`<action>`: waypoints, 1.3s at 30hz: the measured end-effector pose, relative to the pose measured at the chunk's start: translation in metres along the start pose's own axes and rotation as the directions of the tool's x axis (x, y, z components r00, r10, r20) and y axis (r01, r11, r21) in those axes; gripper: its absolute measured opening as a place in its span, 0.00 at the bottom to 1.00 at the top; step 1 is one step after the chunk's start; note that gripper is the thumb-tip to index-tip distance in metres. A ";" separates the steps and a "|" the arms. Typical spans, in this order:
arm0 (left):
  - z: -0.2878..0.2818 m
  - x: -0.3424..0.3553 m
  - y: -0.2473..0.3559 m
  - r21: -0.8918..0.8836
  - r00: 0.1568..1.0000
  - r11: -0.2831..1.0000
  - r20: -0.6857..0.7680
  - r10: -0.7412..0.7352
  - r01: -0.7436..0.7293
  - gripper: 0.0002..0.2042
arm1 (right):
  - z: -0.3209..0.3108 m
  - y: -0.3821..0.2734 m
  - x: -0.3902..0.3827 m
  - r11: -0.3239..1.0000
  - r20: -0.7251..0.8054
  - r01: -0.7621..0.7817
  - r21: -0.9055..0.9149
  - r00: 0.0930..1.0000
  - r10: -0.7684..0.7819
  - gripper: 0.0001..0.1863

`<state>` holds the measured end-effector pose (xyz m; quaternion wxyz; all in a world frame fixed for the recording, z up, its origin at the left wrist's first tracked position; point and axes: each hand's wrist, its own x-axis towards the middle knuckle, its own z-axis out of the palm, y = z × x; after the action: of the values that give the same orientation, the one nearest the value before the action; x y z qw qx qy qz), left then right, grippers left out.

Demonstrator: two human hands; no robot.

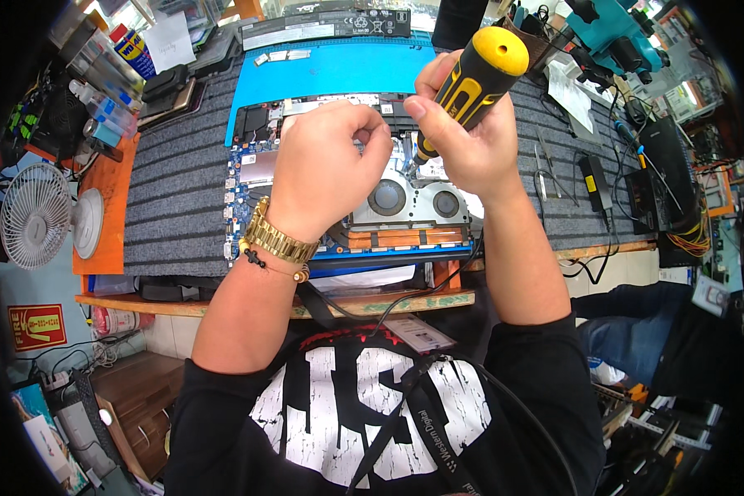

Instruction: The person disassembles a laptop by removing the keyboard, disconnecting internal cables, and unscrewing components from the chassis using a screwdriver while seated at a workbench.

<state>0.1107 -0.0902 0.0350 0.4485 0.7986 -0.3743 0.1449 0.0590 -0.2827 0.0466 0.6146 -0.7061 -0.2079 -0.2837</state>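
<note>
My right hand is wrapped round a thick yellow-and-black screwdriver. The tool leans, its shaft pointing down at the inside of an opened laptop. Where exactly the tip rests is hard to make out. My left hand, with a gold watch on its wrist, hovers over the laptop's left half, fingers curled and thumb against the forefinger. Anything inside that pinch is hidden. Two round fans, copper heat pipes and a blue circuit board show in the laptop, which sits partly on a blue mat.
A laptop battery lies behind the mat. At left stand a white fan, bottles and a stack of phones. Tweezers, a black power adapter and cables lie at right. A teal microscope stands far right.
</note>
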 end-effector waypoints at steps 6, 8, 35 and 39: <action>-0.001 -0.005 -0.006 0.060 0.996 0.998 0.082 0.021 -0.026 0.05 | -0.001 0.001 0.001 1.000 -0.001 0.001 0.010 1.000 -0.001 0.16; 0.000 -0.006 -0.007 0.052 0.996 0.998 0.082 0.021 -0.025 0.05 | -0.002 0.001 0.000 1.000 -0.005 0.000 0.007 1.000 0.000 0.16; 0.004 -0.011 -0.008 -0.151 0.971 0.986 0.235 -0.038 0.075 0.08 | -0.049 0.014 0.009 0.950 -0.346 0.114 0.291 0.938 -0.007 0.09; 0.008 -0.013 -0.002 -0.224 0.956 0.965 0.285 -0.071 0.139 0.08 | -0.051 0.016 0.008 0.916 -0.364 0.131 0.379 0.931 0.017 0.12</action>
<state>0.1029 -0.0898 0.0220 0.4934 0.7692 -0.4044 -0.0379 0.0679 -0.3360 0.0437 0.7635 -0.4964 -0.1660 -0.3782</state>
